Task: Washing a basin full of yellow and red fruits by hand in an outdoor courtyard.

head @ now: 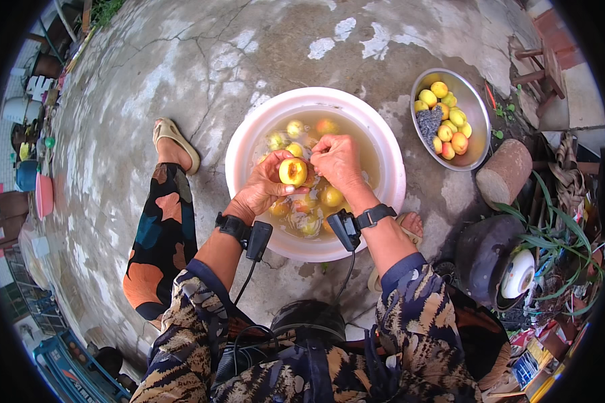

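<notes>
My left hand (264, 186) holds a yellow stone fruit (293, 172) with a brown, opened hollow facing up. Close beside it on the right is my right hand (337, 160), its fingertips pinched together; whether anything small is between them I cannot tell. Both hands are over a round white plastic basin (396, 171) of cloudy water. Several yellow and reddish fruits (331, 196) lie in the water below and around the hands. Each wrist wears a black strap with a small cabled device.
At the upper right, a metal bowl (476, 146) holds several yellow fruits and a grey scouring pad or cloth (429, 126). Near it are a cylindrical block (504, 171), a dark round pot (489, 252) and a wooden stool (547, 75). My sandalled foot (174, 146) is left of the basin.
</notes>
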`<state>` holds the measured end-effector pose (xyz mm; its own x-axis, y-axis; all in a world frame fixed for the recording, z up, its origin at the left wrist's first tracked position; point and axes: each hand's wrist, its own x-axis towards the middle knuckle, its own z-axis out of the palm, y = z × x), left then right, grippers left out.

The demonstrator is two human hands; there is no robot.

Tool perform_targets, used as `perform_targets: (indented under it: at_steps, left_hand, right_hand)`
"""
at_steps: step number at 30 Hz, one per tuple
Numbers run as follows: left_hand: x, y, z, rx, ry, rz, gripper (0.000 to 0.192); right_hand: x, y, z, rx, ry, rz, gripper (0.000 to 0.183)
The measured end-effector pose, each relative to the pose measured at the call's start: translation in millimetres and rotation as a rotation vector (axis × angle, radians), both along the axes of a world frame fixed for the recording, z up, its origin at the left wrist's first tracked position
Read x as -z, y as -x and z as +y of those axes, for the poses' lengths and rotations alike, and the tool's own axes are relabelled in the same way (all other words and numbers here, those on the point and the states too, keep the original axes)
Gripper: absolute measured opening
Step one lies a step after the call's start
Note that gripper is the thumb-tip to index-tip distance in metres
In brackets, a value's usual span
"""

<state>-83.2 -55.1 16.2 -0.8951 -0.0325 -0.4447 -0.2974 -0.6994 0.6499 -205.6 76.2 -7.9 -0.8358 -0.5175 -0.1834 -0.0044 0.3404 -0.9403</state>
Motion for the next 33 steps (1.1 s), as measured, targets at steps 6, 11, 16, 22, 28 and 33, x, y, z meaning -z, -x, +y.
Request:
perform_targets:
  at_steps: [6,11,16,22,28,33]
  left_hand:
    - [1,-2,-5,-0.016,-0.099,0.006,0.055]
    - [15,7,1,-0.041,0.007,-0.111,0.053]
    - [10,4,3,-0.116,0.014,-0.139,0.055]
    - [7,5,2,0.031,0.417,-0.207,0.052]
    - [12,0,12,-0.039,0.619,-0.165,0.054]
    - [22,2,13,-0.12,0.583,-0.051,0.053]
  right_hand:
    - [25,27,30,0.187,-0.38,0.817,0.01]
    - [22,29,30,0.156,0.001,-0.212,0.013]
    - [-15,3,2,-0.474,-0.031,0.4,0.017]
    - [-12,-11,5,-0.441,-0.108,0.363,0.017]
    - [4,-15,8,-0.413,-0.115,0.033,0.013]
    - [22,-17,14,-0.358,0.196,-0.353,0.006]
